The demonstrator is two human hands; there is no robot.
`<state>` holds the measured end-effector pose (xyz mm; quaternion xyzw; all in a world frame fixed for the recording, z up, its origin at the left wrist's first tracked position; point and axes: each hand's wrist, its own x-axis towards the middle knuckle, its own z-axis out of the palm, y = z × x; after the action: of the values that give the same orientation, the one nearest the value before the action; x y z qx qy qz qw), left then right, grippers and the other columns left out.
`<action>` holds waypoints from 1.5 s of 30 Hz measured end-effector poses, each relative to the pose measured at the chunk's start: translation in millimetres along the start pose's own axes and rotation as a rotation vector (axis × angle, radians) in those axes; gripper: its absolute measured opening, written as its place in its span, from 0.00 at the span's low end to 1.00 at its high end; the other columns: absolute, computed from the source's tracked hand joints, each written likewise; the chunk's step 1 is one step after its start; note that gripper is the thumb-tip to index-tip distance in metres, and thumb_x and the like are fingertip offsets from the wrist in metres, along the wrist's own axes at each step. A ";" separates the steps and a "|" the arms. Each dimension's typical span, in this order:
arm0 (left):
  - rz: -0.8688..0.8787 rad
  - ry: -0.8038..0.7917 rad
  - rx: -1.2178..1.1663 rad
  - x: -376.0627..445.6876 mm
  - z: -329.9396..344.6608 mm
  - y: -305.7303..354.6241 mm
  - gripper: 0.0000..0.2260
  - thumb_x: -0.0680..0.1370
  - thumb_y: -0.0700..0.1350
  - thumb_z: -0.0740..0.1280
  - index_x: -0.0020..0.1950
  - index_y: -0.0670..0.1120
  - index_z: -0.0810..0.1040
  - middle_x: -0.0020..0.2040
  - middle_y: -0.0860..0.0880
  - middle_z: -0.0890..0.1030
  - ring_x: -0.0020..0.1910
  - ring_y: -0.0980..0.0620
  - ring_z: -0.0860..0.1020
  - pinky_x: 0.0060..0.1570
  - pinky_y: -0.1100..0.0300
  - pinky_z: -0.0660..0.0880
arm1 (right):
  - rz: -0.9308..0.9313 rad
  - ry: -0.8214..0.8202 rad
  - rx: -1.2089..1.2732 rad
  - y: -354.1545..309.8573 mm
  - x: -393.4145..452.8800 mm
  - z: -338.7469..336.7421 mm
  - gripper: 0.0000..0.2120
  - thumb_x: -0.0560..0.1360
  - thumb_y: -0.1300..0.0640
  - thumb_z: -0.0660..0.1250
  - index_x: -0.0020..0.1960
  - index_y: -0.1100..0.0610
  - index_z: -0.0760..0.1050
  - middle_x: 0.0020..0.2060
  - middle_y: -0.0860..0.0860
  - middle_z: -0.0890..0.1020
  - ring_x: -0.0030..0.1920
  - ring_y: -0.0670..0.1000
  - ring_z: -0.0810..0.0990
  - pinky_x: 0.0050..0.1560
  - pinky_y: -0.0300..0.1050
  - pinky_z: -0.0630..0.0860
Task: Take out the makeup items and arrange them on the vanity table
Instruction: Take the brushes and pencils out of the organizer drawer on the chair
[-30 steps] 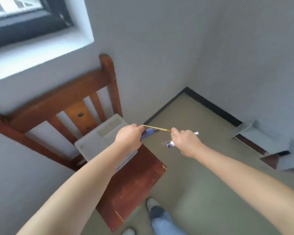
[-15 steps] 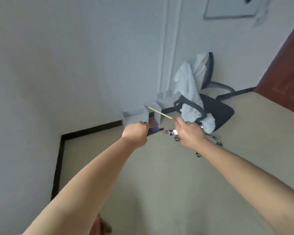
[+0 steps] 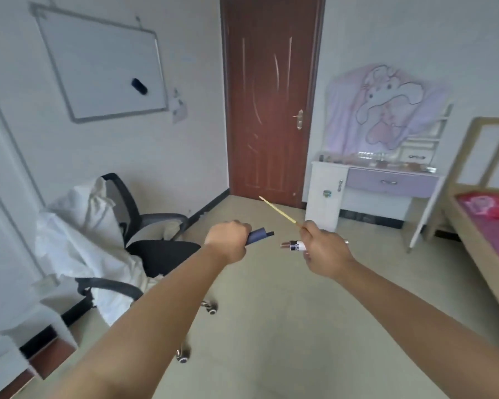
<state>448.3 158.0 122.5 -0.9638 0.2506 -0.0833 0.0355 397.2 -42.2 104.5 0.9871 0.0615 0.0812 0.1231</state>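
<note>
My left hand (image 3: 228, 240) grips a dark blue makeup item (image 3: 258, 236) whose end pokes out to the right of the fist. My right hand (image 3: 324, 250) holds a thin yellow stick (image 3: 280, 211) that slants up to the left, together with a small white tube with a dark band (image 3: 294, 245). Both hands are held out in mid-air above the floor. The vanity table (image 3: 386, 182), white with a lilac drawer, stands against the far wall at the right, with several small items on its top.
A black office chair (image 3: 156, 249) draped with white cloth stands at the left. A brown door (image 3: 271, 96) is shut straight ahead. A bed (image 3: 490, 214) with a pink cover runs along the right edge. A whiteboard (image 3: 104, 64) hangs on the left wall.
The view has swung to the right, from the wooden chair in the corner past the office chair to the door and vanity. Both hands keep the same grip on their items.
</note>
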 end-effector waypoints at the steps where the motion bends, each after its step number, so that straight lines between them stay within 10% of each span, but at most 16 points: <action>1: 0.028 0.008 0.006 27.8 -2.4 12.7 0.09 0.73 0.38 0.60 0.52 0.43 0.73 0.51 0.42 0.77 0.49 0.42 0.76 0.39 0.55 0.68 | 0.043 0.005 0.008 25.0 10.3 2.0 0.18 0.75 0.57 0.57 0.64 0.61 0.63 0.62 0.55 0.65 0.49 0.57 0.77 0.40 0.47 0.69; 24: 0.434 0.121 0.122 694.9 23.6 135.1 0.11 0.74 0.38 0.61 0.56 0.41 0.71 0.53 0.42 0.75 0.50 0.42 0.76 0.39 0.56 0.66 | 0.510 0.024 0.035 461.6 389.4 132.0 0.16 0.74 0.59 0.58 0.60 0.63 0.66 0.60 0.56 0.66 0.45 0.59 0.77 0.34 0.45 0.64; 45: 0.408 0.024 0.065 1264.3 141.1 255.2 0.09 0.74 0.40 0.61 0.54 0.42 0.72 0.48 0.44 0.76 0.46 0.46 0.76 0.28 0.62 0.59 | 0.403 -0.056 0.026 882.7 794.7 345.6 0.13 0.74 0.59 0.59 0.56 0.63 0.68 0.58 0.56 0.67 0.42 0.59 0.77 0.32 0.45 0.64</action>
<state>1439.6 -678.9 136.1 -0.8903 0.4384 -0.0939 0.0796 1325.5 -859.7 112.7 0.9829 -0.1395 0.0759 0.0933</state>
